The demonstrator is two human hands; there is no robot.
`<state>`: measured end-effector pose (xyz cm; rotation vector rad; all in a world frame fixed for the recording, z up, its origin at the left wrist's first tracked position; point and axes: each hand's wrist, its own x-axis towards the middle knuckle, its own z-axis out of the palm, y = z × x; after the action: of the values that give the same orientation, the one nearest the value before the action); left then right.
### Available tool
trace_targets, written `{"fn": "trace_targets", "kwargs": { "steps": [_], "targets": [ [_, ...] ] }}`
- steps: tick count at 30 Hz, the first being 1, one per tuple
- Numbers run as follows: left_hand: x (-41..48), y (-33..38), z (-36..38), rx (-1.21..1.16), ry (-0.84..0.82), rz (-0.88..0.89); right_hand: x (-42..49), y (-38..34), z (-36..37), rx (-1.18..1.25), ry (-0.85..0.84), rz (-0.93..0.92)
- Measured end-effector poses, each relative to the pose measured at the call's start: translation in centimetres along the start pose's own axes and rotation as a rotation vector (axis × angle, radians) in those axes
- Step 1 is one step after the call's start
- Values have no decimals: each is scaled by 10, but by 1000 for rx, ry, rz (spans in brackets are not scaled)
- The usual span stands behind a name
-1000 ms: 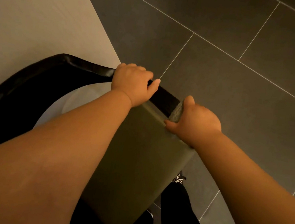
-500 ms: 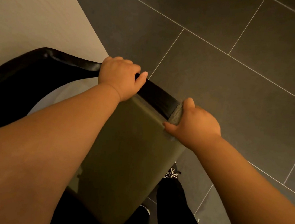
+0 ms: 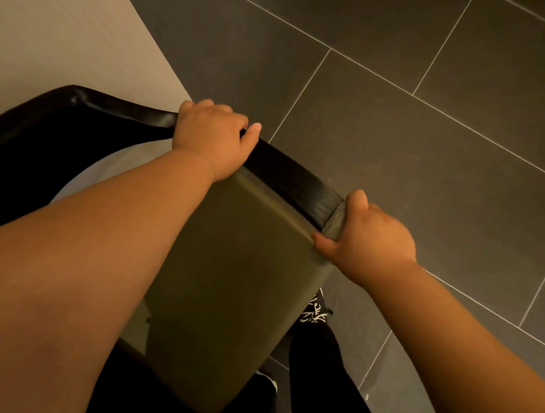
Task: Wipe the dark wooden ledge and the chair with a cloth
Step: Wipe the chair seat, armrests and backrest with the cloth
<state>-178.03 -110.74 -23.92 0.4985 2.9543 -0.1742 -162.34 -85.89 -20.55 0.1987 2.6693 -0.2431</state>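
clenched round a grey cloth, the right hand presses it onto the end of the chair top rail; further along, the left hand grasps that rail, fingers curled over.

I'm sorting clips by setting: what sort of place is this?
Likely an indoor dining or café area: a padded chair with a dark wooden rail, a pale tabletop beside it, and grey floor tiles.

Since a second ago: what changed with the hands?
The hands have drawn apart along the chair's black top rail, baring more of it; which hand travelled is unclear. Unchanged: left hand grips the rail, right hand holds the cloth on the rail's end by the corner of the green pad.
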Motion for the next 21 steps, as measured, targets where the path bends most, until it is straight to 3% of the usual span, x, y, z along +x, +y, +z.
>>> {"fn": "trace_targets", "kwargs": {
  "steps": [7,14,17,21],
  "targets": [
    [-4,3,-6,-21,-47,-50,36,-45,-5,39,22,-111],
    [-4,3,-6,-32,-74,-43,-1,7,6,74,77,-15],
    [-4,5,-6,-26,-75,-39,21,-14,-3,50,26,8],
    [-3,5,-3,-37,-57,-67,66,-66,-6,119,28,-107]
  ]
}}
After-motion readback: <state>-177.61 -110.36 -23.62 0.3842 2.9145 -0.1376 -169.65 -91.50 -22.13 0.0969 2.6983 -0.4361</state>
